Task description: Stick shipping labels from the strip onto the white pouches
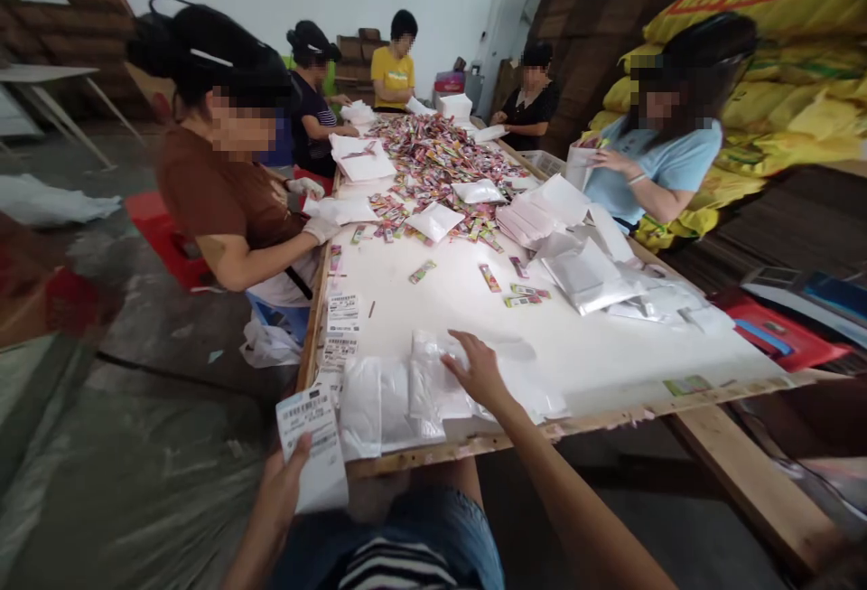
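Observation:
My left hand (pixel 288 477) grips a white printed label sheet (pixel 315 445) beside the table's front left corner, thumb on top of it. My right hand (pixel 478 371) is over the white plastic packets (pixel 396 400) lying in an overlapping row at the near edge. Its fingers are spread, and the fingertips rest on or just above a packet; contact is hard to tell. Further label sheets (pixel 342 312) with barcodes lie along the left edge of the table (pixel 379 301). Small colourful sachets (pixel 421 272) are scattered farther back.
A large heap of sachets (pixel 440 152) covers the far middle. White packages (pixel 586 274) and pink-white bags (pixel 542 210) lie at the right. Several people sit around the table, one in brown (pixel 209 192) near the left edge. A wooden beam (pixel 751 472) juts out at lower right.

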The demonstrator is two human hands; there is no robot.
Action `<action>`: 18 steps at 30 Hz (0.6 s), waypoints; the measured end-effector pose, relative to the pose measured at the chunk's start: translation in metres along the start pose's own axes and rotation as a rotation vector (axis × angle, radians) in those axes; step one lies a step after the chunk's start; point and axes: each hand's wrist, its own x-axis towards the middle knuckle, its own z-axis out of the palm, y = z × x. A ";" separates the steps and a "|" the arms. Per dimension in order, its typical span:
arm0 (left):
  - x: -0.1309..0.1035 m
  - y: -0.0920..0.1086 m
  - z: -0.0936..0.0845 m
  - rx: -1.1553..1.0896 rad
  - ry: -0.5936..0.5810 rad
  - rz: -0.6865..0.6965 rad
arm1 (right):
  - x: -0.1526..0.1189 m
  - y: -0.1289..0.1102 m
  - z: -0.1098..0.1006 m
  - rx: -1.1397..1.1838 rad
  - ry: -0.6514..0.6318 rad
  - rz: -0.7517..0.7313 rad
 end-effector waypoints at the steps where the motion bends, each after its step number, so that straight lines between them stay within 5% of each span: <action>1: -0.001 0.001 0.002 -0.033 0.001 0.036 | 0.013 -0.006 0.009 -0.007 -0.054 -0.047; 6: -0.001 0.000 0.004 -0.216 -0.021 0.183 | 0.016 0.004 0.033 0.026 -0.358 -0.153; 9: -0.012 0.003 0.008 -0.240 -0.053 0.290 | 0.000 0.003 0.032 0.017 -0.213 -0.170; 12: -0.034 0.019 0.017 -0.265 -0.087 0.410 | -0.014 -0.034 0.030 0.153 0.006 -0.210; 18: -0.069 0.068 0.025 -0.146 -0.155 0.673 | -0.042 -0.145 0.004 0.705 -0.128 -0.329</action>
